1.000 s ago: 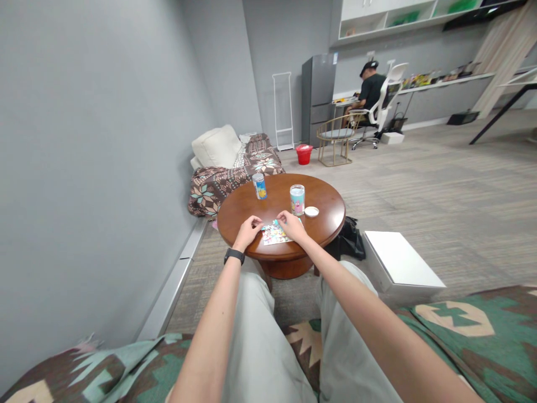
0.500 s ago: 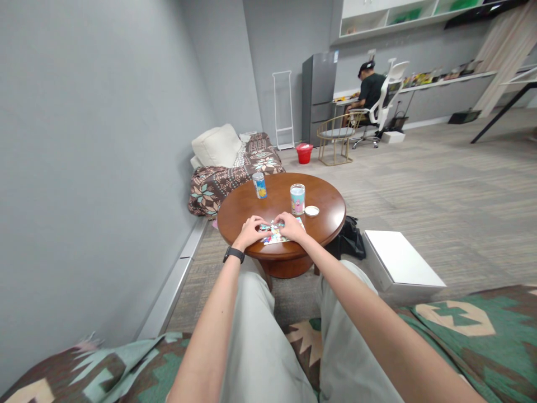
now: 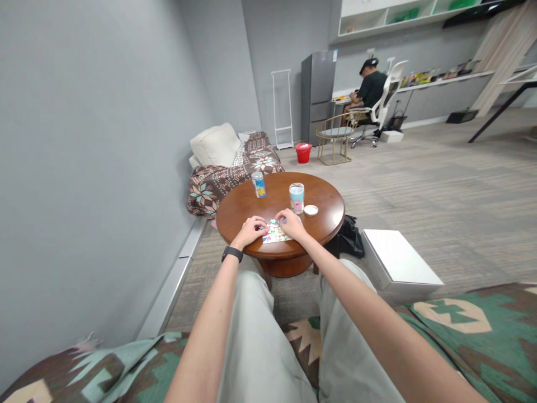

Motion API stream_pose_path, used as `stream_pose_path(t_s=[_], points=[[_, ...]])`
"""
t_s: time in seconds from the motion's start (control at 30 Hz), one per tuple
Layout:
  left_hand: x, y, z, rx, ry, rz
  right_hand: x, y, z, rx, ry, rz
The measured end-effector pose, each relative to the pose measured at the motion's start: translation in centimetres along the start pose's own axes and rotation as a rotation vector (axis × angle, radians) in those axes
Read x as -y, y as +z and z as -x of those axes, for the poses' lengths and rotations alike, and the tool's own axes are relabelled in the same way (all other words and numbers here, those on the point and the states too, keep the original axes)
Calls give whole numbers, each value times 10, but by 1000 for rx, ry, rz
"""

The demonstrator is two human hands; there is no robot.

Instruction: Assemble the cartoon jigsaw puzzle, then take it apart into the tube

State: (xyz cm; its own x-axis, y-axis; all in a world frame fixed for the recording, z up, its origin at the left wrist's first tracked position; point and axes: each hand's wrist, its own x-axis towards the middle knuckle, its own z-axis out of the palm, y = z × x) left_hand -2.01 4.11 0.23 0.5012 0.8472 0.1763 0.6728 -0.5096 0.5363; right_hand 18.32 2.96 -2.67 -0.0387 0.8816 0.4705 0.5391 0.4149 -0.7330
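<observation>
A colourful jigsaw puzzle [image 3: 276,234] lies flat near the close edge of the round brown table [image 3: 235,210]. My left hand [image 3: 252,230] is at its left side, thumb and fingers closed around what looks like a small puzzle piece. Over the right part of the puzzle is my right hand [image 3: 290,225], its fingers pinched together; what they hold is too small to make out. Between the hands, a few loose light-blue pieces [image 3: 273,221] show at the puzzle's far edge. Beyond my right hand stands a clear jar [image 3: 297,199] with a cartoon label, its white lid [image 3: 311,210] lying beside it.
A blue-labelled can [image 3: 259,186] stands at the table's back left. On the floor to the right are a black bag [image 3: 351,238] and a white box [image 3: 400,257]. Farther back, a person [image 3: 371,87] sits at a counter near a red bucket [image 3: 302,153].
My left hand has drawn slightly back from the puzzle's middle, its fingers closer together. My right fingers have risen a little and pinch together, uncovering more of the puzzle between the hands.
</observation>
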Motion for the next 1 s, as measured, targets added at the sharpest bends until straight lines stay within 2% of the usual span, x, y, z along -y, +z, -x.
stream_pose_path(t_s=[0.37, 0.47, 0.57, 0.7, 0.87, 1.0], points=[[-2, -1, 2, 27, 51, -39, -5, 1, -1, -5, 26, 14], [2, 1, 0, -13, 51, 18, -7, 2, -2, -51, 29, -9], [9, 5, -5, -106, 68, 111, -8, 2, -2, -85, 31, -19], [15, 9, -9, -211, 17, 145, -7, 2, -3, -80, 27, -32], [15, 11, -9, -236, -42, 131, -5, 3, -2, -59, 44, -23], [15, 12, -8, -210, -34, 148, -5, 5, 1, -8, 17, 29]])
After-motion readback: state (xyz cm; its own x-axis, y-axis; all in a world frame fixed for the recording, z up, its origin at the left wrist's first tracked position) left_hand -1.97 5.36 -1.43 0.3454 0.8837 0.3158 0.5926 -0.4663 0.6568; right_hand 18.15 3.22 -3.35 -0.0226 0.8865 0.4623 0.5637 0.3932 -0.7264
